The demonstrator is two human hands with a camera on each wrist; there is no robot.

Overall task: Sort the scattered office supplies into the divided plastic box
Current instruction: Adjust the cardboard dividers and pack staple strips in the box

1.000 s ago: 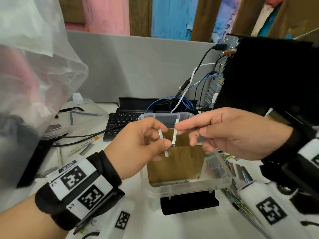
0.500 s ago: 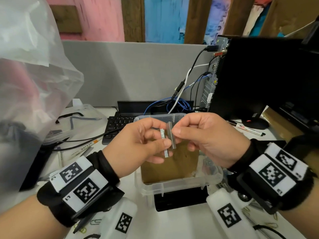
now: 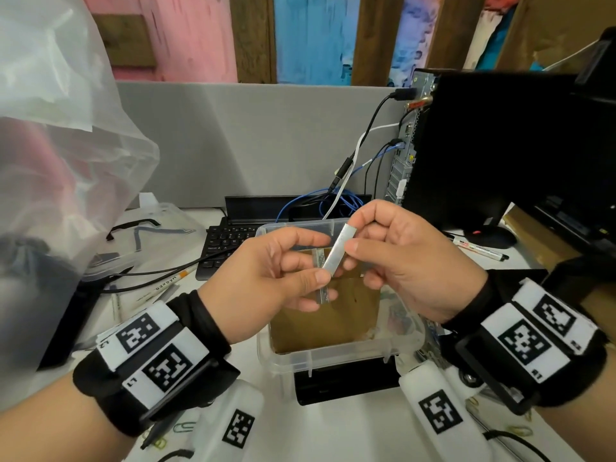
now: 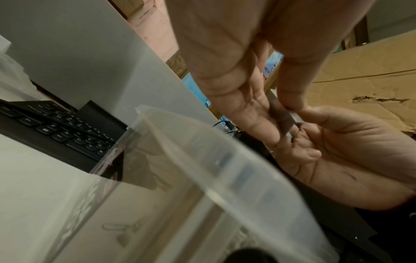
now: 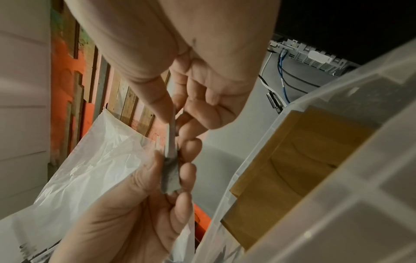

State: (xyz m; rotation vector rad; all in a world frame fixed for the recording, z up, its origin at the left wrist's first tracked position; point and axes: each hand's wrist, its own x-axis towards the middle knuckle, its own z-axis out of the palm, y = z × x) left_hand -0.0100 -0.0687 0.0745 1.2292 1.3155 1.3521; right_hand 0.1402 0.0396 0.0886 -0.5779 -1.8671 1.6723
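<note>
Above the clear plastic box [image 3: 333, 356] with brown cardboard dividers [image 3: 326, 315], both hands meet. My left hand [image 3: 318, 273] pinches a short strip of staples [image 3: 322, 293] between thumb and fingers, held upright. My right hand [image 3: 348, 243] pinches a longer silver staple strip [image 3: 336, 253], tilted, its lower end against the left hand's strip. The right wrist view shows the long strip [image 5: 171, 138] touching the shorter strip [image 5: 170, 176] end to end. In the left wrist view the strip [image 4: 283, 121] sits between the fingers of both hands, over the box wall [image 4: 202, 160].
A black keyboard [image 3: 226, 241] and cables lie behind the box, a computer tower [image 3: 500, 145] at the right. A large plastic bag [image 3: 50, 195] fills the left. A marker [image 3: 480, 250] lies at the right and paper clips [image 3: 181, 426] near the front edge.
My right hand has drawn closer to the left one and tilted its strip until it touches the left hand's strip. Both hands stay over the box.
</note>
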